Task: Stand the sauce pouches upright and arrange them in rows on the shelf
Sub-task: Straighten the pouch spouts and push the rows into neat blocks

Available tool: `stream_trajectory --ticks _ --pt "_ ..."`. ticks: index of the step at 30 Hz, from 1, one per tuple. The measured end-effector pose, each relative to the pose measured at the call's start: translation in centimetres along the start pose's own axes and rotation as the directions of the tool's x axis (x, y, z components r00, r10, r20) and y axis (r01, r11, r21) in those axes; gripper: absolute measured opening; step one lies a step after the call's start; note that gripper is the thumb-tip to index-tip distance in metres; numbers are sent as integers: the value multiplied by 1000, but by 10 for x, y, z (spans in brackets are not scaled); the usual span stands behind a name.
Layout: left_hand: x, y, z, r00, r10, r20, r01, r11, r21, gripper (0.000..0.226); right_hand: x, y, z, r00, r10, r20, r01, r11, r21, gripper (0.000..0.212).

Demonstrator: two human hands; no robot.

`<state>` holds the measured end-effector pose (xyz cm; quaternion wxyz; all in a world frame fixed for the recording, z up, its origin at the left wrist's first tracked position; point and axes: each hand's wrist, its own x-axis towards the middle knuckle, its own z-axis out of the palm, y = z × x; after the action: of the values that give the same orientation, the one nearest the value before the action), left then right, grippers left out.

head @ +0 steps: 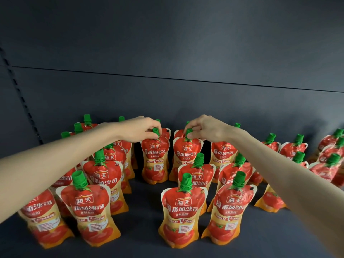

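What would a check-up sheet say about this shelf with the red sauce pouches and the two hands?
Surface: dark shelf, with a bare strip down the middle between the pouch groups.
Job's things: many green-capped red sauce pouches, most upright in loose rows; far-right pouches look tilted.
Clutter: nothing seen.
Hands: left hand pinches the middle-left pouch by its top; right hand pinches the middle-right pouch by its top.
Cables: nothing seen.
Surroundings: dark back panel; slotted upright at the left.
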<state>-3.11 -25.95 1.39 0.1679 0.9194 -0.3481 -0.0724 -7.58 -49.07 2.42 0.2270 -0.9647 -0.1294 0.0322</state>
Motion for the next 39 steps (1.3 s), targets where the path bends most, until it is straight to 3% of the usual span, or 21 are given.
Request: stream_trajectory --ticks 10,17,23,30,35,39 --pt "-4 6 -6 998 6 -59 -7 1000 -28 23 -11 3 -2 997 38 -73 -36 999 30 42" --pt "-15 33 -9 976 92 -195 -109 991 -81 17 -52 12 -17 983 29 -181 -11 995 101 25" --pt "-14 73 18 979 199 -53 -206 953 -221 23 -99 30 -17 980 47 -195 -14 985 171 20" --pt "-8 94 39 968 218 121 -164 922 -350 28 -129 51 -3 985 119 -126 -82 959 270 27" --pt "-16 92 43 979 187 86 -150 935 -322 28 -127 53 5 986 119 -119 -66 925 375 12" --pt "-23 74 33 991 131 40 -117 961 -251 25 -109 42 11 990 76 -120 -26 927 373 22"
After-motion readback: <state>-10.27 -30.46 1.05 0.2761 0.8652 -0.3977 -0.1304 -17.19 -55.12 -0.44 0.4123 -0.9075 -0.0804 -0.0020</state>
